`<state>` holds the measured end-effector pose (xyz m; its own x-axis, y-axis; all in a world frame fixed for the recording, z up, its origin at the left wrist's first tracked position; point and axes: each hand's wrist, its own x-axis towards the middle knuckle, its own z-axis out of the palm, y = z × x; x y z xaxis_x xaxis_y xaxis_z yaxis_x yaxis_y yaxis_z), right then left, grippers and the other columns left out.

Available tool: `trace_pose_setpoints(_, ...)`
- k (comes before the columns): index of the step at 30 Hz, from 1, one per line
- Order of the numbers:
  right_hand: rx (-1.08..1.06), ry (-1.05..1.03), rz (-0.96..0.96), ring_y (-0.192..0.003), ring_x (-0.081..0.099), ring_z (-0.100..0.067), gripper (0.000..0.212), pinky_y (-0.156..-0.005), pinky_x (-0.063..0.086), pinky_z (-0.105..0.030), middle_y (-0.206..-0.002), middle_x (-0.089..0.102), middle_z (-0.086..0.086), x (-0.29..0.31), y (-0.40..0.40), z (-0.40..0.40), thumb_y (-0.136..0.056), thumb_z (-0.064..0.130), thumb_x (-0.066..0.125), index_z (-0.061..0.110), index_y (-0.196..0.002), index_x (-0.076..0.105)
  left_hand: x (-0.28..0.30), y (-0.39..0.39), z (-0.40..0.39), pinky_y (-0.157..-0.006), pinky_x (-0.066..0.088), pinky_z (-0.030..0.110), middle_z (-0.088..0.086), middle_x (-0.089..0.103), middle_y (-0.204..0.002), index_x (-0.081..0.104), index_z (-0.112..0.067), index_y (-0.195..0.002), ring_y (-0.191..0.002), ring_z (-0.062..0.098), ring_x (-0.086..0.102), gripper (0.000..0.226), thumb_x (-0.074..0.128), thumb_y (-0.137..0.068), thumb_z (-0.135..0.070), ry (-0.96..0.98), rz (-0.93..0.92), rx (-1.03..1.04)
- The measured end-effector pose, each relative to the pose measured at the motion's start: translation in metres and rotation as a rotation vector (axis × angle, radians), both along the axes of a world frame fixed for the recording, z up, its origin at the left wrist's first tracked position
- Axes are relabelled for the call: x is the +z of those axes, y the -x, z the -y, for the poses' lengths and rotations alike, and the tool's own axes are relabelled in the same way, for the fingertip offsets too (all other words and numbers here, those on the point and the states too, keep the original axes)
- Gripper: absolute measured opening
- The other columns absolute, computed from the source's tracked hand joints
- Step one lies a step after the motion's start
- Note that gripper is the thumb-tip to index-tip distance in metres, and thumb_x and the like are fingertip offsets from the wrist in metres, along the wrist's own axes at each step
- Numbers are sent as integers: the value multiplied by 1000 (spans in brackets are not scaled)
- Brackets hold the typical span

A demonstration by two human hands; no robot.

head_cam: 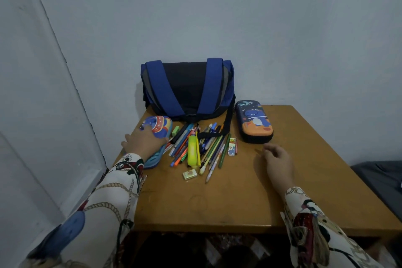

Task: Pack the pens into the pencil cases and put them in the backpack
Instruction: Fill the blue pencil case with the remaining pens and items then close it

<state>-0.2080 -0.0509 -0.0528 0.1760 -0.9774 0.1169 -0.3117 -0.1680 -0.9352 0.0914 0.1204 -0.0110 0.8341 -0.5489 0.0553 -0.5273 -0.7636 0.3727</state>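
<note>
left hand (144, 142) flat on left pencil case (157, 129); right hand (277, 160) relaxed, empty; pens (202, 148) fanned, long axes toward backpack (188, 88).

Blue backpack (188, 89) sits at the back of the worktop (217, 202) against the wall. Pile of pens (195, 148) right in front of it. Left hand (144, 142) rests on the open pencil case (157, 128); right hand (277, 162) hovers near the dinosaur pencil case (253, 121), fingers loosely curled.
</note>
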Motion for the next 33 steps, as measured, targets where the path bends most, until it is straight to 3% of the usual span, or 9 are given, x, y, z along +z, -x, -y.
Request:
trace_pose_setpoints(4, 8, 8, -17, -89, 52, -6, 26, -78, 41, -26, -111, 60, 3, 0, 0, 0, -101, 15, 49, 15, -122, 65, -7, -1, -1, -104, 33, 54, 17, 37, -145, 29, -22, -146, -128, 41, 38, 93, 59, -75, -72, -9, -12, -6)
trace_pose_setpoints(12, 26, 4, -18, -104, 51, -10, 27, -88, 40, -26, -113, 59, 2, 3, 0, -2, -101, 14, 49, 13, -122, 65, 5, 17, -1, -100, 37, 53, 15, 44, -138, 32, -18, -143, -121, 40, 45, 82, 68, -78, -52, 154, 86, 27)
trace_pose_setpoints(16, 69, 20, -14, -86, 54, -4, 21, -68, 40, -18, -104, 62, 4, 4, -2, -3, -100, 15, 52, 16, -113, 68, 22, 54, 11, -98, 44, 51, 11, 45, -135, 34, -19, -140, -119, 34, 48, 81, 70, -75, -52, 344, 111, -110)
trace_pose_setpoints(21, 172, -59, 230, -73, 63, -19, 23, -68, 50, -28, -83, 70, -10, 12, -5, -9, -99, 20, 57, 2, -99, 72, 29, 125, 39, -95, 46, 48, 3, 44, -130, 38, -24, -135, -116, 28, 49, 81, 69, -67, -54, 407, -71, -383)
trace_pose_setpoints(24, 275, -326, 523, -67, 68, -19, 31, -61, 53, -33, -75, 73, -6, 28, -10, -10, -99, 31, 57, 3, -107, 66, 24, 158, 52, -98, 43, 49, 2, 40, -140, 33, -25, -140, -123, 29, 45, 85, 67, -68, -57, 331, -90, -493)
trace_pose_setpoints(27, 325, -418, 543, -82, 73, -24, 42, -64, 57, -38, -95, 74, -9, 36, -15, -4, -93, 42, 62, 9, -120, 59, 19, 181, 58, -103, 37, 52, 2, 35, -145, 29, -26, -142, -128, 32, 39, 87, 66, -71, -60, 242, -26, -511)
trace_pose_setpoints(29, 255, -401, 509, -94, 72, -29, 50, -75, 60, -45, -113, 70, -12, 35, -16, 0, -90, 31, 69, 11, -132, 51, 18, 189, 58, -106, 34, 53, 1, 33, -147, 29, -26, -142, -131, 32, 36, 84, 64, -74, -61, 217, 11, -540)
trace_pose_setpoints(31, 215, -380, 515, -98, 70, -32, 51, -86, 58, -51, -116, 67, -14, 32, -15, 5, -91, 22, 68, 11, -135, 46, 18, 189, 56, -106, 34, 51, -1, 35, -147, 31, -26, -142, -132, 27, 38, 81, 62, -77, -63, 264, -23, -559)
trace_pose_setpoints(33, 207, -379, 519, -92, 71, -31, 47, -86, 57, -51, -112, 68, -14, 31, -12, 7, -92, 20, 66, 11, -133, 47, 22, 179, 55, -105, 39, 48, -1, 39, -146, 33, -23, -143, -130, 23, 43, 78, 58, -82, -63, 360, -162, -524)
